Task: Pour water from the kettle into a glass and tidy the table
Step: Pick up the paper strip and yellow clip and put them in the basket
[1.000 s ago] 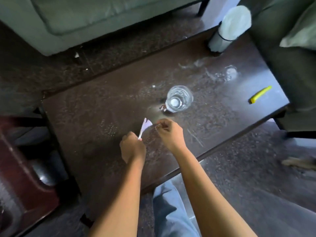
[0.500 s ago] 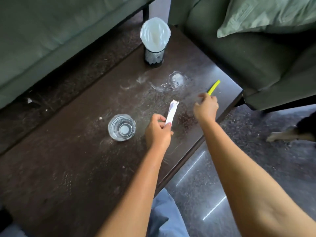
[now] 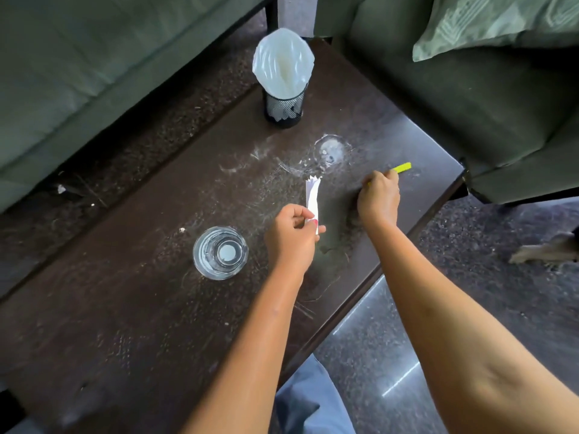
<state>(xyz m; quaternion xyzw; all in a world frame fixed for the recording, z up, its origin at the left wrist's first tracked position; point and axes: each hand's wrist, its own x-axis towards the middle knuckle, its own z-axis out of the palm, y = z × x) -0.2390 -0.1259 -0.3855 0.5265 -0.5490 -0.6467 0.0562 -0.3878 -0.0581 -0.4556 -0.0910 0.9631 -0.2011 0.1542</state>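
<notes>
"Glass [image 3: 220, 252] first: where did we have it, and was the pouring done?"

"We had it standing upright on the table [image 3: 125, 324] with water in it. So we judged the pouring finished and ourselves in the tidying half. No kettle showed anywhere in our view."

"And going right from the glass?"

"Well beyond the glass and a little to its right stood the mesh bin [image 3: 283, 104] with its white liner. Just right of the glass, and not touching it, was our left hand [image 3: 291, 239]. Its thumb and fingers pinched the lower end of a torn white paper scrap [image 3: 313, 197], which stood up out of the grip. Further right of the glass, our right hand [image 3: 379, 202] was knuckles-up, fingers curled down onto the near end of the yellow strip [image 3: 403, 167]. It looked like a pinch, though the fingertips were hidden from us."

"So the step in hand?"

"Gathering litter, we judged: one scrap was held and the strip was being taken up. The next move called for lifting the strip clear of the tabletop and carrying both pieces to the bin beyond the glass. Neither forearm should sweep across the glass, since it held water."

"Anything left after that?"

"A pale ring mark [image 3: 332, 150] and some smears lay beyond and right of the glass. We thought those would want wiping."
</notes>
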